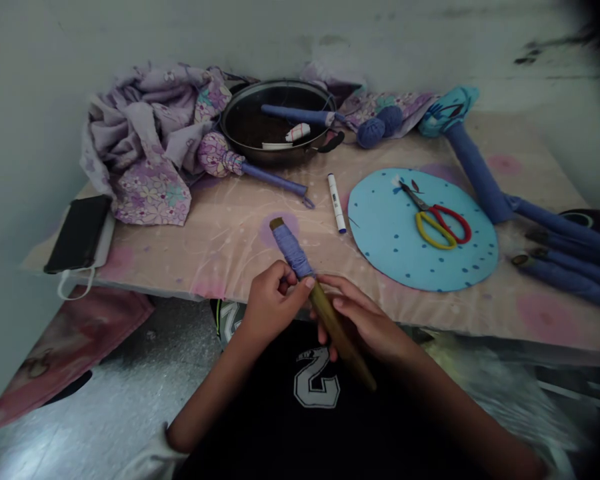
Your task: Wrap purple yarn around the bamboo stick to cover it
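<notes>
Wooden stick (336, 327), olive-brown, tapered at the lower end; held aslant above the wearer's lap, its upper end raised over the near edge of the table (220, 247).

Done: a band of blue-violet thread (290, 250) wound in close turns, by which the upper part is covered; only a short stub is left bare at the tip. Not covered: the whole length below the band, judged to be more than half. An early stage is suggested; whether the lower length is meant to be wrapped cannot be told.

Left hand (270, 303): thumb and fingers closed in a pinch on the stick at the lower edge of the band. Right hand (370, 320): fingers curled about the stick just below, by which it is supported; whether loose thread is also gripped cannot be told.

Companion pieces, wrapped in similar blue: several slim rods (580, 277) and a thick tube (473, 163) laid at the right; one rod (295, 114) rested in the black pan (273, 158); one cloth-headed stick (275, 179) set before it.

Supplies: balls of blue thread (371, 133), placed beside the pan; scissors (425, 207), red and yellow handled, laid on the spotted blue disc (375, 233); marker (337, 203), capped, left of the disc.
</notes>
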Demonstrator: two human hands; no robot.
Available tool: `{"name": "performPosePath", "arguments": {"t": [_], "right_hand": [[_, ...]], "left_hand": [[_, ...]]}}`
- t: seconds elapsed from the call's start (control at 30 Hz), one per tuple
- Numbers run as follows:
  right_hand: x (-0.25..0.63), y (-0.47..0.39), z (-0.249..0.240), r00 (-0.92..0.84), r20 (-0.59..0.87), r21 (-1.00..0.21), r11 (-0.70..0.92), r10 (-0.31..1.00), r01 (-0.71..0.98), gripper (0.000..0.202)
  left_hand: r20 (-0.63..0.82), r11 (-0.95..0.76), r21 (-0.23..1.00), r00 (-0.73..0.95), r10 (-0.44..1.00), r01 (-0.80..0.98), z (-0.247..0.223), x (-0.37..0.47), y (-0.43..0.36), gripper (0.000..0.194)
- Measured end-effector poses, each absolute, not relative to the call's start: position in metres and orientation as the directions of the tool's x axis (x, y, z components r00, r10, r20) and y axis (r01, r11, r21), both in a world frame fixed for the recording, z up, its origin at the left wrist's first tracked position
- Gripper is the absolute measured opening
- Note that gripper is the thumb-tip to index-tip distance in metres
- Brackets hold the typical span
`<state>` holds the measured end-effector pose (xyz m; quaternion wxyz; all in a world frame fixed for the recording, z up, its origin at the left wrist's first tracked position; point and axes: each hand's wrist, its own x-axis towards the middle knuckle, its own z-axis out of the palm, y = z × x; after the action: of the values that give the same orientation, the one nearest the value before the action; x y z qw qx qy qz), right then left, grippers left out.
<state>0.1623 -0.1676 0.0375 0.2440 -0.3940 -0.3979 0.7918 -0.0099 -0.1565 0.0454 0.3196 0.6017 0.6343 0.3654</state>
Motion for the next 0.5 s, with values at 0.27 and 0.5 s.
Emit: {"name": "performPosePath", "arguments": {"t": [0.27, 0.5], "right_hand": [[0.173, -0.169, 0.020, -0.483, -0.528, -0.710, -0.676, 0.698, -0.200, 0.040], [0.164, -0.170, 0.032, -0.421, -0.453, -0.883, -0.462, 0.786, 0.087, 0.027]], "left_hand": [[0.003, 0.034, 0.855, -0.071, 0.997, 0.518, 0.042, -0.011, -0.162, 0.023], [-0.050, 0.056, 0.883, -0.025, 0.998, 0.465, 0.044, -0.014, -0.163, 0.031]]}}
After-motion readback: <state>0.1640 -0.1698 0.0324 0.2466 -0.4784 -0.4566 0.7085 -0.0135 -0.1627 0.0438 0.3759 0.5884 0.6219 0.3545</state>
